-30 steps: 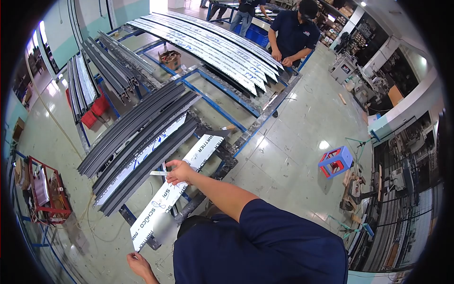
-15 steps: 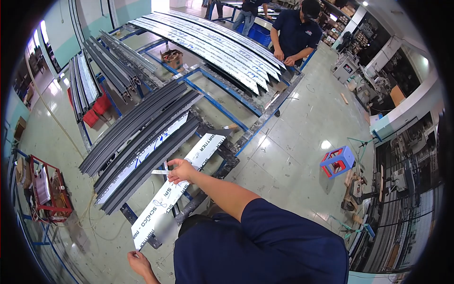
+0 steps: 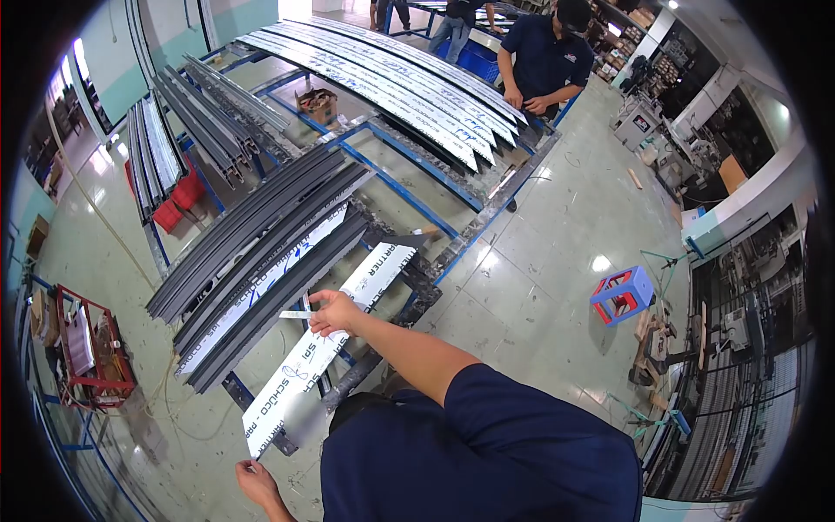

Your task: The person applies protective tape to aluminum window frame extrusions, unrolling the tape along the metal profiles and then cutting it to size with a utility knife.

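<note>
A long profile (image 3: 287, 383) with white printed protective film lies slantwise in front of me, its ends cut at an angle. At its near tip, the fingers of my left hand (image 3: 254, 481) pinch the corner. My right hand (image 3: 333, 313) is over the middle of the profile, fingers bent and closed around a small white strip (image 3: 296, 315) that sticks out to the left. A narrow piece stands up beside that strip, and I cannot make out its kind. Beyond the profile lies a stack of dark profiles (image 3: 261, 235), some with the same film.
The profiles rest on a blue metal frame (image 3: 409, 187). Behind are several long film-covered profiles (image 3: 374, 83), with a co-worker (image 3: 548, 65) standing at their end. A blue and red plastic stool (image 3: 622, 296) is on the floor at right, a red cart (image 3: 91, 348) at left.
My hands and the profile stay almost where they were. The co-worker's hands have shifted slightly at the end of the far profiles.
</note>
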A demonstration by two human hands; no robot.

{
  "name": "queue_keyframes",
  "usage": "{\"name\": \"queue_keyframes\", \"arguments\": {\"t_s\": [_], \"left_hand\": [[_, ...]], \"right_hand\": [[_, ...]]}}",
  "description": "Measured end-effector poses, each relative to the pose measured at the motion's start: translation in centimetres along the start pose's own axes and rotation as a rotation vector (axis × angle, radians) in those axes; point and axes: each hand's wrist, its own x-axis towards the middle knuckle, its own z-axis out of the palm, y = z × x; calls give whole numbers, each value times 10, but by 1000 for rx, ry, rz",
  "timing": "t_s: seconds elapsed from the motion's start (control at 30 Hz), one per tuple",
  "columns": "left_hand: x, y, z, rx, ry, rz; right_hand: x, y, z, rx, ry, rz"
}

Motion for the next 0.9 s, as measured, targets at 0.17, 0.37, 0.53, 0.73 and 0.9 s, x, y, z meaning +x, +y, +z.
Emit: {"name": "queue_keyframes", "arguments": {"t_s": [0.17,0.37,0.53,0.73,0.9], "left_hand": [[-1,1,-1,3,2,-6],[-2,2,-1,-27,20,0],[-6,8,-6,-35,7,-34],[-8,3,-1,-64,59,8],[-7,5,0,-52,58,-3]], "right_hand": [[-1,-1,0,-1,0,0],[-2,-3,2,-13,5,3],[-2,-2,1,-21,2,1],[-2,-2,1,-23,-1,-2],[-3,-3,1,-20,-2,-6]]}}
